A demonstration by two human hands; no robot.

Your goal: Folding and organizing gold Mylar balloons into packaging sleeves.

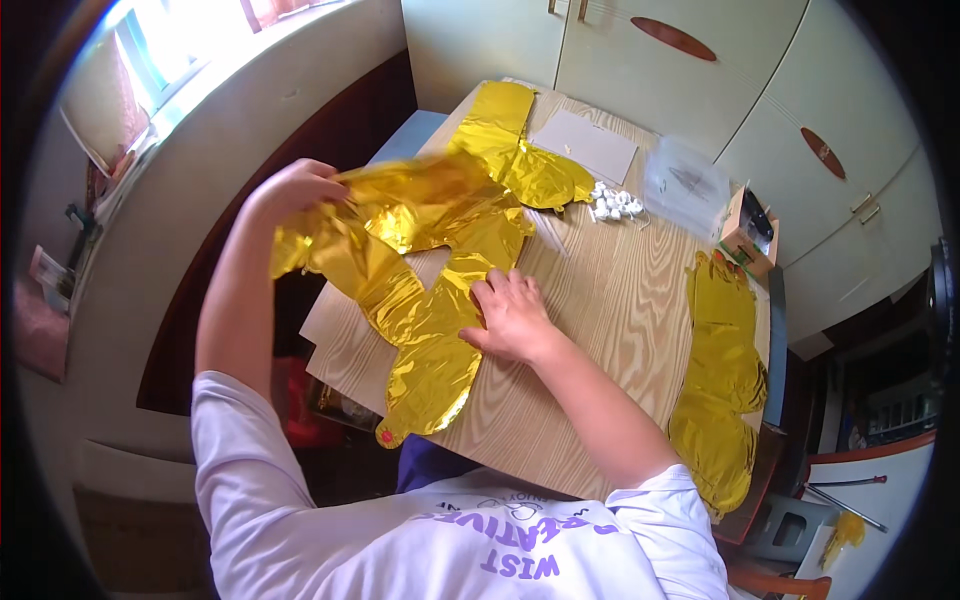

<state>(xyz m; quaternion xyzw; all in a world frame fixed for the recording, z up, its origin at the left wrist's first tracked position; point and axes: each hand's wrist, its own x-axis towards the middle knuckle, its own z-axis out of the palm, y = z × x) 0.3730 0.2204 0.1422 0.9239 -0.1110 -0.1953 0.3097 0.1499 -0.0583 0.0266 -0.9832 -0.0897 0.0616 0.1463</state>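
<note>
A flat gold foil balloon point(432, 380) lies across the left part of the wooden table, its rounded near end with a small red spot hanging at the table's edge. My left hand point(300, 188) is closed on the far-left part of this foil and holds it up off the table; that part is blurred and creased. With fingers stretched out, my right hand point(512, 315) presses on the foil's right edge, partly on the tabletop. Beyond it, a second gold foil balloon point(490, 125) lies at the far left corner. Another gold foil balloon point(722, 340) is laid along the right edge.
The wood-grain table point(600, 330) carries a pile of small white pieces point(615, 203), a pale flat sheet point(583, 145), a clear plastic sleeve point(688, 185) and a small box point(750, 230) with a dark object. Pale cabinets point(680, 90) stand behind; a curved wall runs along the left.
</note>
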